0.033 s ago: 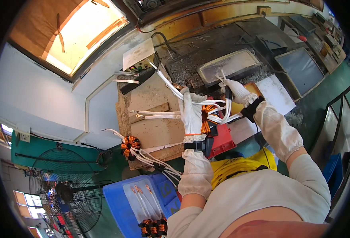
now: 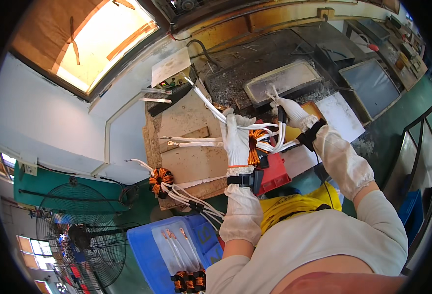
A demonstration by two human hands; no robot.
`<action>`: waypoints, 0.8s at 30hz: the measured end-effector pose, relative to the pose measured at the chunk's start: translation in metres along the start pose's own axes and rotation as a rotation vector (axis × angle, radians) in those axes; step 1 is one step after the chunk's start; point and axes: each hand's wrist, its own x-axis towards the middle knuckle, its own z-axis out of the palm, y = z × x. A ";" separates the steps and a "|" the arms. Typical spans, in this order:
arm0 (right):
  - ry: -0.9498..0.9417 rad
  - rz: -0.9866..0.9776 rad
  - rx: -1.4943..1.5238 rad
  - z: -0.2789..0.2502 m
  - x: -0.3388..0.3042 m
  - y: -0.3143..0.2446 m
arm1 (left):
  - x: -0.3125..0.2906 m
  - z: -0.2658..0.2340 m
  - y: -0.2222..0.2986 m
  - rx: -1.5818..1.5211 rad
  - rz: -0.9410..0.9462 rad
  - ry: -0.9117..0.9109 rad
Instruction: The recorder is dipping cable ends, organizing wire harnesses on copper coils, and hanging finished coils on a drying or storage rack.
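My left hand point(image 2: 236, 137), in a white glove, is closed round white-sleeved leads point(image 2: 206, 102). These leads run to a toroidal coil point(image 2: 256, 145) with copper windings, just right of that hand. My gloved right hand point(image 2: 292, 110) pinches a lead whose tip point(image 2: 273, 91) reaches over the near edge of a rectangular pot point(image 2: 260, 97) with a pale grey surface. More white leads loop between the coil and my right wrist. Left of my left hand, two leads with metal lugs point(image 2: 172, 143) stick out over the board. The glove hides part of the coil.
A second coil point(image 2: 161, 182) sits at the left edge of the worn board point(image 2: 191, 166). Below it, a blue bin point(image 2: 145, 250) holds several coils point(image 2: 190, 281). A red plastic box point(image 2: 276, 174) lies under the held coil. A caged fan point(image 2: 81, 237) stands lower left, a dark-topped tray point(image 2: 370, 90) right.
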 end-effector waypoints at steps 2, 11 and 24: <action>-0.006 -0.004 -0.002 -0.002 0.002 0.001 | 0.000 0.000 0.000 -0.001 -0.007 0.011; -0.009 -0.022 -0.016 -0.002 0.001 0.000 | -0.001 0.004 0.002 -0.016 -0.030 0.048; -0.015 -0.101 -0.136 0.007 -0.009 -0.010 | 0.001 -0.001 -0.002 -0.017 -0.023 0.038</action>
